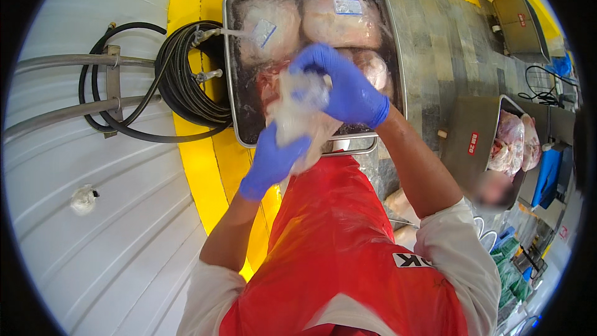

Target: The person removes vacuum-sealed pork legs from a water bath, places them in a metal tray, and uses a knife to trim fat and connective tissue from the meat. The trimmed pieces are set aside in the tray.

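Note:
Both of my hands wear blue gloves and work above a metal tub (401,43). My left hand (272,160) grips the lower part of a clear, crumpled plastic bag (292,118) with its fingers closed. Higher up, my right hand (351,90) has its fingers curled onto the same bag. Motion blurs the bag, and I cannot tell what is inside. Under it in the tub lies red meat (267,81), partly hidden. Two large plastic-wrapped meat pieces, a left one (283,15) and a right one (336,28), bear labels. Another wrapped piece (372,70) sits beside my right hand.
Left of the tub, a black hose coil (186,81) hangs by two taps, and water runs from the upper tap (208,34) into the tub. A yellow curb (202,168) borders the white wall. At right stand a metal bin (466,121) with wrapped meat and another bin (519,28).

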`<control>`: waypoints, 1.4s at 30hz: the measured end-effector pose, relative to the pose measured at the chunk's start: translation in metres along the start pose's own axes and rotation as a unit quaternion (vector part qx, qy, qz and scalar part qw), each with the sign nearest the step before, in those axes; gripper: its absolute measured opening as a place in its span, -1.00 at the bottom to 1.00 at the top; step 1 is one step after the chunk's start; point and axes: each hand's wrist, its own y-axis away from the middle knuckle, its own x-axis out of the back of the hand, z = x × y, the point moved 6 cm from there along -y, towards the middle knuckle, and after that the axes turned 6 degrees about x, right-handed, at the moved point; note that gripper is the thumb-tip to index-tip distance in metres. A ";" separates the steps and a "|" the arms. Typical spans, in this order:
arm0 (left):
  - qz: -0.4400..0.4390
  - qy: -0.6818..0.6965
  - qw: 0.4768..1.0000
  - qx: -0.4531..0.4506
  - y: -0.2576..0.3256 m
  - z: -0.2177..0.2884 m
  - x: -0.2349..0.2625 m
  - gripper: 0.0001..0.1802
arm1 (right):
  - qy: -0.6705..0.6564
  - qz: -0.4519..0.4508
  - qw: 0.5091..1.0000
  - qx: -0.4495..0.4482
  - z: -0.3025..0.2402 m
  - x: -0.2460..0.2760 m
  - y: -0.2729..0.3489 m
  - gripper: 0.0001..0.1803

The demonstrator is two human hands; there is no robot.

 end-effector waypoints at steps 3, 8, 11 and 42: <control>-0.040 -0.026 0.996 0.076 0.058 -0.010 0.036 -0.41 | -0.069 -0.143 0.985 -0.060 0.035 -0.046 0.060 -0.28; -0.078 0.003 0.978 0.194 0.120 -0.032 0.087 -0.40 | 0.218 -0.365 0.905 -0.014 0.091 -0.124 0.149 -0.05; -0.023 -0.008 0.986 0.162 0.143 -0.025 0.120 -0.41 | 0.297 -0.459 0.835 -0.062 0.137 -0.129 0.156 -0.12; 0.026 0.416 0.839 0.349 -0.050 -0.327 0.111 -0.71 | 0.226 -0.216 0.907 -0.281 0.109 -0.097 0.272 -0.70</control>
